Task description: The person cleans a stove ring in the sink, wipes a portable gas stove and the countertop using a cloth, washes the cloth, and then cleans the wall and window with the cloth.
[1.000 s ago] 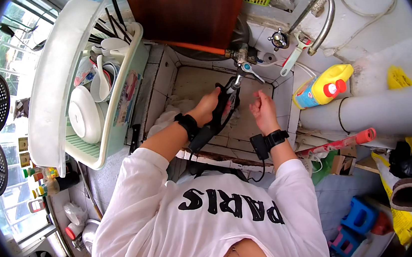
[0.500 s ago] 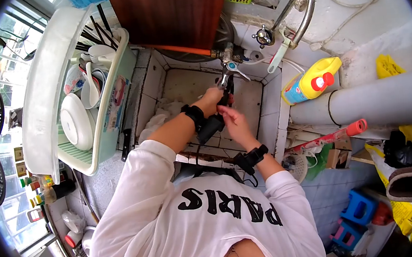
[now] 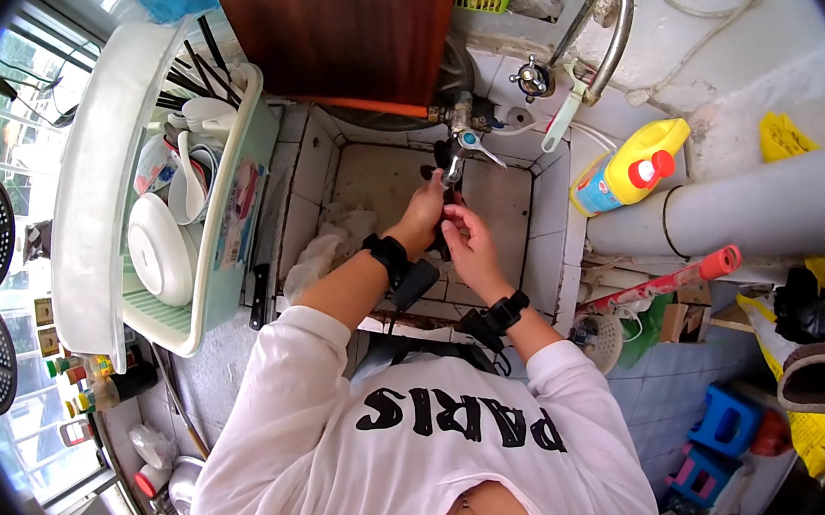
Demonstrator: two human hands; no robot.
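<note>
Both my hands are over the tiled sink (image 3: 512, 197), just below the metal tap (image 3: 455, 164). My left hand (image 3: 419, 219) is closed around a slim dark object (image 3: 450, 196); its kind cannot be made out, as fingers cover most of it. My right hand (image 3: 472, 247) is beside it, with bent fingertips pinching the same dark object from the right. A black strap (image 3: 389, 257) with a dark box circles my left wrist, and another black strap (image 3: 509, 310) is on my right wrist. Crumpled clear plastic (image 3: 318, 262) lies at the sink's left side.
A pale green dish rack (image 3: 207, 309) with bowls, spoons and chopsticks stands on the left, a knife (image 3: 259, 296) beside it. A brown board (image 3: 339, 34) leans behind the sink. At right are a yellow bottle (image 3: 630, 169), a curved tap (image 3: 623, 14) and a thick pipe (image 3: 769, 202).
My hands have shifted slightly, and the dark object now sits closer in under the tap. The black box at my left wrist hangs lower. The whole view has moved a little.
</note>
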